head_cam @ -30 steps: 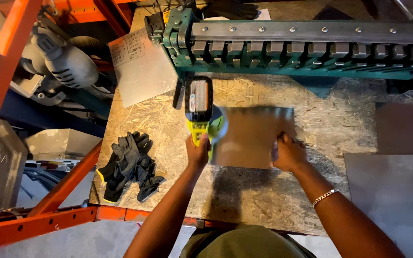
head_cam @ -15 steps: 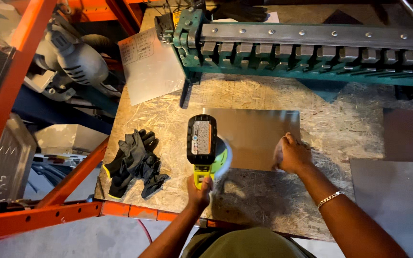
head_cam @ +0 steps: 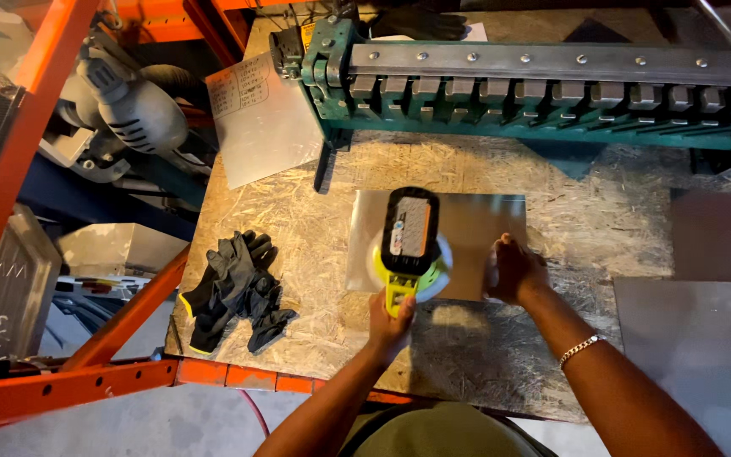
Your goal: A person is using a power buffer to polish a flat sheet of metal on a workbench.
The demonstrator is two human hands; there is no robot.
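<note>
Metal sheet (head_cam: 475,224) on chipboard bench (head_cam: 298,245)

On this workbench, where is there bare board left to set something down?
Bare board lies between the black gloves and the metal sheet, and right of that sheet, below the green bending machine. It is crowded at the sheet: the left hand holds the yellow sander on it, and the right hand presses it.

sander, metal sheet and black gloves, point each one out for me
sander (head_cam: 412,228), head view, on its dark battery top
metal sheet (head_cam: 488,222), head view, on the bare upper right part
black gloves (head_cam: 234,288), head view, on the middle of the pile
</note>
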